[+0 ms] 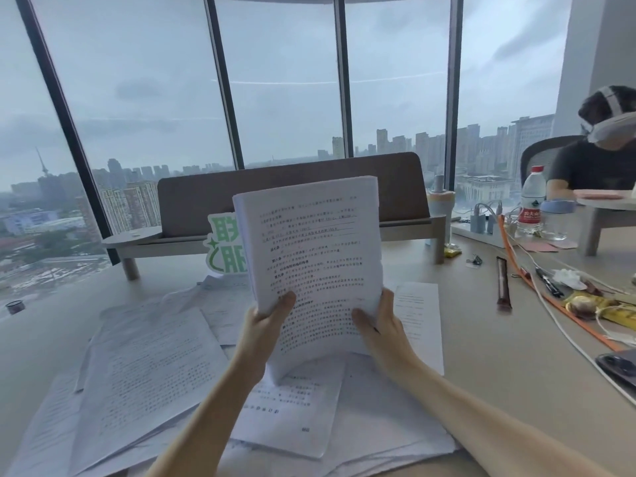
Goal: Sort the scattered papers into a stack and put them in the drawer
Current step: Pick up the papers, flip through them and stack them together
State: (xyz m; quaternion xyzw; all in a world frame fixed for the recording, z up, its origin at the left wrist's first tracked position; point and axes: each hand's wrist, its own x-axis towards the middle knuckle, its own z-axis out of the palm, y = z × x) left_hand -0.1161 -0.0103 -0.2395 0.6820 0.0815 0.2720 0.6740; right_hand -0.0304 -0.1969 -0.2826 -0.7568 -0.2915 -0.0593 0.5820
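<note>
A thick stack of printed papers (309, 249) stands upright above the desk, its bottom edge curling over the sheets below. My left hand (265, 321) grips its lower left edge, thumb on the front page. My right hand (378, 321) grips the lower right edge the same way. Several loose printed sheets (148, 370) lie scattered and overlapping on the beige desk (499, 373) under and left of my arms, and one sheet (420, 315) lies to the right. No drawer is in view.
A wooden shelf riser (275, 194) and a green-and-white sign (223, 246) stand behind the stack. To the right lie a water bottle (532, 201), cables, pens, wrappers and a phone (619, 368). A person wearing a headset (595, 160) sits at far right.
</note>
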